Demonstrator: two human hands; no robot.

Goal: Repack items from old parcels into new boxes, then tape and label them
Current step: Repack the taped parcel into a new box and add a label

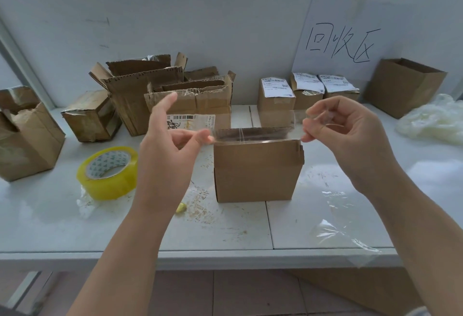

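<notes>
Left hand (170,138), right hand (343,125) each pinching tape strip (253,134), taut over box (255,175) top edge, tape roll (107,173) apart

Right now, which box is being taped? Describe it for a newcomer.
On the white table, look near the front centre, right of the yellow tape roll. The box stands there, under a clear tape strip stretched between the left hand and right hand. Unlike the torn parcels behind and the labelled boxes by the wall, it is plain brown, no visible label.
</notes>
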